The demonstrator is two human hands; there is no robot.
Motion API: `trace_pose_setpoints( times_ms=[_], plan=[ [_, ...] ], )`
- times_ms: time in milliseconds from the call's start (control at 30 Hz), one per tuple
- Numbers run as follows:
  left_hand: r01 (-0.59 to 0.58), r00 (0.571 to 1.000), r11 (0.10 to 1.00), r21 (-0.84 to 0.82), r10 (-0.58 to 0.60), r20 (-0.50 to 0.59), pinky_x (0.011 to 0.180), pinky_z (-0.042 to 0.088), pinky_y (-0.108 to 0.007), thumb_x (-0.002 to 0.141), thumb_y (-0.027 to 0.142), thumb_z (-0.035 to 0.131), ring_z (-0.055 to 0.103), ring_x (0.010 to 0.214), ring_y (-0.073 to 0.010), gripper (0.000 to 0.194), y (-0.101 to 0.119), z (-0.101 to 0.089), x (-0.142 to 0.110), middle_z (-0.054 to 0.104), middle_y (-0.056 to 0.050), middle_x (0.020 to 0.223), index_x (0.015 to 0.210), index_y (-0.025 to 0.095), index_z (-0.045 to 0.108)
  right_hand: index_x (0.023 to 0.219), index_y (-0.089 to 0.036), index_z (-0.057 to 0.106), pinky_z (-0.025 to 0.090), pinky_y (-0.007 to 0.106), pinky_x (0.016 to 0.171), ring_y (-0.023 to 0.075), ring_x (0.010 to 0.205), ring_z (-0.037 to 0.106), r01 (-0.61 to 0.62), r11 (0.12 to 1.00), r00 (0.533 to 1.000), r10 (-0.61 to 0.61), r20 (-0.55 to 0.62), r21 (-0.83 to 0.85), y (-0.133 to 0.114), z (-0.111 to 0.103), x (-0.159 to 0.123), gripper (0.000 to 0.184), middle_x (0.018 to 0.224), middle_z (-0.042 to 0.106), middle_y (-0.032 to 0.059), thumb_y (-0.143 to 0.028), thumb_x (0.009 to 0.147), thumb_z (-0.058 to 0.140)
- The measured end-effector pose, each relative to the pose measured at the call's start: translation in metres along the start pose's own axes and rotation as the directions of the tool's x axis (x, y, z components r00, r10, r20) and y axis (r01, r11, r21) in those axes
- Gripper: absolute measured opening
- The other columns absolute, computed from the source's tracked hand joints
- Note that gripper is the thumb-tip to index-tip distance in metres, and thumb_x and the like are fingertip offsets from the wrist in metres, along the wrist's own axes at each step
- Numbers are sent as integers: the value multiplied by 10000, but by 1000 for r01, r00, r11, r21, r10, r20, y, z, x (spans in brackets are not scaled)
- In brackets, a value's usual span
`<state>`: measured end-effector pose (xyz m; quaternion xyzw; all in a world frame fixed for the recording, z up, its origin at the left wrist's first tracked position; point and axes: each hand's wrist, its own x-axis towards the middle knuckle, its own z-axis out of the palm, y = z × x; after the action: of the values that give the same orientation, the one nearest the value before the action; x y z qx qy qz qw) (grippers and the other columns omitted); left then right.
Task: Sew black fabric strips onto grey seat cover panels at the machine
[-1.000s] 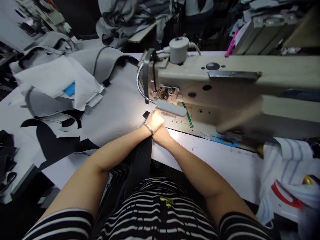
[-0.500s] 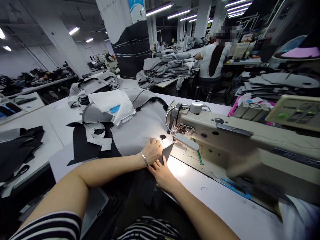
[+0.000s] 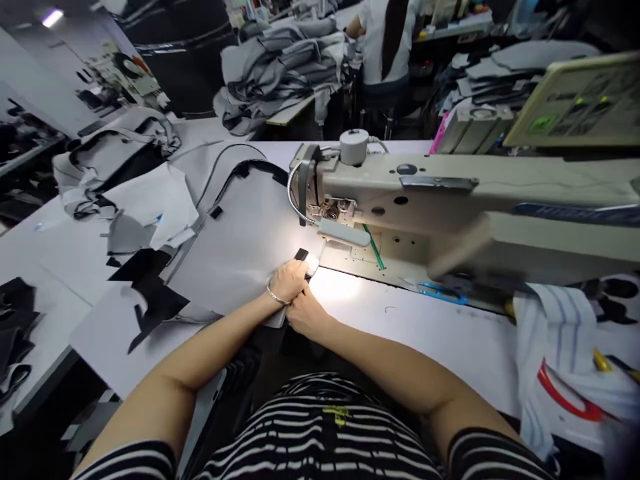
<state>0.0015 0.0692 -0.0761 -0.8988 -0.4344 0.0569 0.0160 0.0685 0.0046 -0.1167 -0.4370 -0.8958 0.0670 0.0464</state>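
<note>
A large light grey fabric panel [image 3: 235, 233] lies on the table left of the sewing machine [image 3: 400, 187], with black pieces along its far curved edge. My left hand [image 3: 290, 280], a silver bracelet at its wrist, is closed on the panel's near right edge, where the end of a black strip [image 3: 301, 255] sticks out past the fingers. Close against it, my right hand [image 3: 307, 312] has its fingers curled round the same edge, and a dark bit shows between the hands. Both hands are just in front of the lit needle area; the fingertips are partly hidden.
A lamp [image 3: 345, 232] on a bent neck lights the machine bed, where a green stick [image 3: 374, 247] lies. Blue-handled scissors [image 3: 443, 293] rest by the bed's front edge. White and black scraps [image 3: 155, 293] lie left; a striped cloth [image 3: 557, 320] lies right. Beyond sits a person [image 3: 387, 47].
The view has tilted down and turned. The panel's near edge has been drawn round, and both hands now close together on it with the black strip. The dark flap by the right hand is no longer seen.
</note>
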Motion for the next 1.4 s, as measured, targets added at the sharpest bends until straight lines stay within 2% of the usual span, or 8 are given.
trace_pose_setpoints(
  times_ms=[100, 267, 467, 667, 800, 1000, 1200, 1400],
  plan=[
    [4, 1000, 999, -38, -5, -26, 646, 432, -280, 771, 119, 420, 566, 836, -204, 276, -9, 7, -2, 610, -75, 848, 985, 166, 589, 897, -156, 687, 427, 460, 878, 257, 1007, 544, 6, 1000, 1000, -6, 11, -14, -4, 1, -4, 258, 968, 664, 98, -184, 880, 431],
    [-150, 987, 988, 50, 152, -57, 601, 407, -285, 779, 193, 443, 539, 854, -228, 449, -9, 0, -2, 587, -77, 840, 1224, 187, 502, 862, -148, 685, 446, 445, 826, 248, 935, 573, 25, 998, 1000, -26, -18, -52, -4, 0, 1, 279, 922, 678, 92, -138, 876, 407],
    [-196, 979, 946, 257, 204, -5, 546, 358, -307, 881, 105, 295, 509, 769, -222, 312, 4, -11, -8, 564, -131, 872, 957, 124, 597, 977, -153, 666, 420, 489, 879, 251, 984, 560, 55, 998, 993, -53, -108, 8, -3, 3, -4, 291, 1022, 666, 96, -155, 896, 386],
    [-309, 950, 901, 303, 282, 131, 459, 305, -300, 888, 102, 301, 504, 705, -189, 308, 2, -16, -1, 530, -135, 1233, 870, 106, 609, 869, -170, 688, 408, 535, 866, 259, 885, 586, 44, 999, 991, -42, -127, 19, -2, -3, -7, 266, 841, 690, 81, -179, 883, 422],
    [-285, 958, 919, 273, 267, 99, 509, 362, -302, 886, 114, 328, 518, 719, -177, 289, -2, -8, -1, 489, -117, 1318, 846, 114, 615, 828, -162, 693, 373, 585, 882, 268, 851, 591, 20, 1000, 991, -17, -133, 17, -1, -9, -11, 265, 797, 687, 85, -179, 877, 432],
    [-208, 977, 952, 226, 212, 7, 628, 437, -296, 878, 114, 346, 551, 766, -179, 273, -2, 4, -6, 555, -127, 1241, 842, 122, 617, 828, -151, 707, 356, 615, 915, 318, 960, 574, 17, 1000, 997, -17, -75, -5, -3, -18, -16, 248, 886, 693, 100, -214, 872, 471],
    [-213, 971, 969, 128, 224, -81, 699, 471, -294, 856, 104, 371, 577, 795, -176, 240, -4, 9, 2, 591, -132, 1183, 863, 122, 610, 890, -150, 706, 341, 625, 945, 325, 1021, 553, -14, 1000, 998, 14, -56, 8, 3, -21, -15, 251, 949, 686, 113, -208, 877, 463],
    [-160, 986, 987, 19, 161, -39, 776, 480, -317, 844, 109, 400, 583, 902, -195, 218, -2, 8, 24, 528, -101, 1286, 926, 132, 600, 880, -117, 699, 374, 572, 938, 297, 964, 570, -56, 998, 997, 56, -46, 13, 20, -27, -11, 278, 905, 683, 126, -134, 869, 421]
  ],
)
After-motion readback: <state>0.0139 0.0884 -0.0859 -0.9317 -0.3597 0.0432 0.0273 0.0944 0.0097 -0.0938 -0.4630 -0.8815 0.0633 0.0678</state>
